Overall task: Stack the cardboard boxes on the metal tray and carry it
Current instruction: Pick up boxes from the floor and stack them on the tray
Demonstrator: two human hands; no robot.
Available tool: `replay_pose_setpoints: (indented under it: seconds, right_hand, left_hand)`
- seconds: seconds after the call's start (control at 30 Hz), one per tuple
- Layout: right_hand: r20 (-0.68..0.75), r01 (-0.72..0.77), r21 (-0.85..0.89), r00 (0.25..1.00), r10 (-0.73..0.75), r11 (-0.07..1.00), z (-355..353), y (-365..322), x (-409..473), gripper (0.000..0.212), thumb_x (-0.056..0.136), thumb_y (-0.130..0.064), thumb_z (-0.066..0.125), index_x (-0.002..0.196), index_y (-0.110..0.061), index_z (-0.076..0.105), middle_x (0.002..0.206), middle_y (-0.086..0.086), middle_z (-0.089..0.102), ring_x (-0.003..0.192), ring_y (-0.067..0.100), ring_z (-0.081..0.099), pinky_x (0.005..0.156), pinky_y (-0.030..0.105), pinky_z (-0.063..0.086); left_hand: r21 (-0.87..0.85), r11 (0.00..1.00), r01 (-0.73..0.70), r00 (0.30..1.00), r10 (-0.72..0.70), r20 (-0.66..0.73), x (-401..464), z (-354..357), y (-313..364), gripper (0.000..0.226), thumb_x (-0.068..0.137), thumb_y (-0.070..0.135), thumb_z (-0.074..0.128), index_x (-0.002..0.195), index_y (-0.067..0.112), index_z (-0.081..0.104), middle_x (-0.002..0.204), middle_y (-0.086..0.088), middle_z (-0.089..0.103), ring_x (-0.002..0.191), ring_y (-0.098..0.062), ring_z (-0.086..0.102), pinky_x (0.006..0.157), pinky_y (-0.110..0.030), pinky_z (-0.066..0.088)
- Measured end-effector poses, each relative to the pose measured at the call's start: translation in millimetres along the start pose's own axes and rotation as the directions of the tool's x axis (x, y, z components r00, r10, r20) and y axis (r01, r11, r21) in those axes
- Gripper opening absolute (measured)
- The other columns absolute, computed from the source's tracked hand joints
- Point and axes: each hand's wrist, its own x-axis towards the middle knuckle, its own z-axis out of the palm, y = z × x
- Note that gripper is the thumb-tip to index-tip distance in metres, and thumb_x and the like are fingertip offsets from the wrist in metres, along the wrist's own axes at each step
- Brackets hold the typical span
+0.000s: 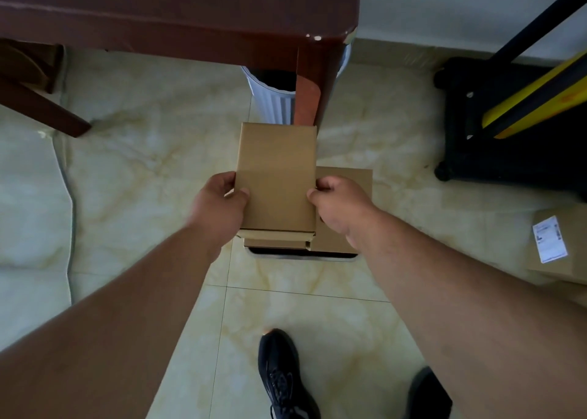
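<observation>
Left hand [219, 205] and right hand [341, 205] each grip clamped on sides of plain brown cardboard box [276, 177], above stacked boxes [344, 209] on floor-level metal tray [301, 255]. Advise lowering squarely, edges aligned.

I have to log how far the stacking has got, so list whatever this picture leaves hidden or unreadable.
Head view only:
- Metal tray: only a near rim sliver shows; the cardboard boxes cover the rest.
- Lower boxes: the top box and right hand hide them; their count is unclear.
- Left hand grip: fingers behind the top box are hidden.
- Labelled box: cut by the right edge, print too small.
</observation>
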Motion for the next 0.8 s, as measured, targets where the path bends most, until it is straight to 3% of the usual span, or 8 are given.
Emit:
replay_pose_setpoints:
  seconds: [0.17, 0.53, 0.67, 0.8]
  right_hand:
    - [-0.001, -0.026, 0.007, 1.0, 0.026, 1.0, 3, 9, 0, 0.03, 0.102, -0.027, 0.061, 0.13, -0.021, 0.067, 0.119, -0.003, 0.073, 0.103, 0.017, 0.069, 0.081, 0.026, 0.051]
    - [0.015, -0.046, -0.002, 0.999, 0.046, 0.999, 7, 28, 2, 0.034, 0.103, -0.025, 0.06, 0.136, -0.021, 0.061, 0.13, -0.003, 0.068, 0.116, 0.019, 0.065, 0.102, 0.033, 0.05]
    - [0.017, -0.036, -0.015, 0.999, 0.037, 0.999, 11, 31, 5, 0.034, 0.102, -0.026, 0.06, 0.136, -0.022, 0.06, 0.13, -0.004, 0.069, 0.116, 0.018, 0.065, 0.102, 0.033, 0.05]
    - [0.031, -0.032, -0.023, 0.999, 0.033, 0.999, 13, 33, 5, 0.036, 0.103, -0.025, 0.059, 0.139, -0.022, 0.059, 0.13, -0.004, 0.069, 0.115, 0.018, 0.065, 0.095, 0.029, 0.049]
  left_hand:
    - [0.002, 1.0, 0.011, 1.0, -0.011, 0.009, 1, 4, -9, 0.033, 0.103, 0.023, 0.06, 0.134, 0.03, 0.061, 0.124, 0.018, 0.066, 0.114, -0.009, 0.064, 0.086, -0.026, 0.047]
    - [0.003, 1.0, -0.01, 1.0, 0.01, 0.009, 3, 14, -24, 0.031, 0.103, 0.016, 0.059, 0.132, 0.027, 0.059, 0.117, 0.018, 0.064, 0.11, -0.007, 0.063, 0.08, -0.018, 0.045]
    - [0.002, 1.0, -0.007, 1.0, 0.007, 0.011, 5, 13, -30, 0.031, 0.102, 0.016, 0.06, 0.131, 0.028, 0.059, 0.123, 0.015, 0.065, 0.116, -0.011, 0.064, 0.092, -0.028, 0.047]
    - [-0.001, 1.0, -0.006, 1.0, 0.006, 0.003, 7, 13, -33, 0.035, 0.102, 0.016, 0.061, 0.135, 0.026, 0.058, 0.13, 0.013, 0.064, 0.115, -0.011, 0.064, 0.09, -0.027, 0.047]
